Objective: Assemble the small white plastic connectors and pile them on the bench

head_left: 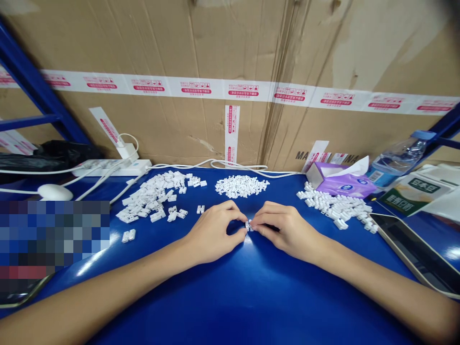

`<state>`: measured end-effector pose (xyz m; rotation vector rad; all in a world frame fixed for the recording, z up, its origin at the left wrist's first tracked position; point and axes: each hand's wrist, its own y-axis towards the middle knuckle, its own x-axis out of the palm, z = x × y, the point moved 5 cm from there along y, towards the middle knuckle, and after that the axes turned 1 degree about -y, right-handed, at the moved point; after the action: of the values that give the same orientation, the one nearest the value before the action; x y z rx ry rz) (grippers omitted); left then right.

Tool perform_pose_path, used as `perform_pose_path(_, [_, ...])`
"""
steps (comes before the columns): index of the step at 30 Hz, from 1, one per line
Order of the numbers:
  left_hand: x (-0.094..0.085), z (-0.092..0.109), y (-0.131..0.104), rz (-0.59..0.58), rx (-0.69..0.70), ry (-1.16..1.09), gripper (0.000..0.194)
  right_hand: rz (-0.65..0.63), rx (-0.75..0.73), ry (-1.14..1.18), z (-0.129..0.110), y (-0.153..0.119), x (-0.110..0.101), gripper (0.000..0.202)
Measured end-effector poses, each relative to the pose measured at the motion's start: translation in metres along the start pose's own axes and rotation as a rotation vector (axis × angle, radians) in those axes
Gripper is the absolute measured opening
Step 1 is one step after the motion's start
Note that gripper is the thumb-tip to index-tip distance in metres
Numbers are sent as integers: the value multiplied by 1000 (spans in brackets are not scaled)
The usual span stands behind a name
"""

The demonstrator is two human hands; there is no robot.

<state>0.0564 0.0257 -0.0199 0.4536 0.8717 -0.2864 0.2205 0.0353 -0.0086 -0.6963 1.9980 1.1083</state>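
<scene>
Between my two hands, low over the blue tabletop [247, 292], is a small white plastic block [248, 225] with slots in it. My left hand [215, 232] pinches its left side between thumb and fingers. From the other side my right hand [287, 227] closes thumb and fingertips at the block's right end; whether they hold a separate small piece is hidden. Similar white blocks lie in a loose heap [154, 196] to the left. Beyond my hands is a pile of tiny white pieces [240, 186], and ridged white pieces [334, 206] are heaped to the right.
A pair of blocks [128, 235] lies left of my left hand. Behind the heaps are a power strip [111, 166] with white cables and a cardboard wall [201, 48]. A purple tissue pack [345, 184], a water bottle [402, 153] and a phone [417, 254] are at right.
</scene>
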Motion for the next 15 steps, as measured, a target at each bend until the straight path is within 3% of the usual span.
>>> perform_pose_path(15, [-1, 1, 0, -1, 3, 3, 19, -15, 44, -3, 0, 0, 1, 12])
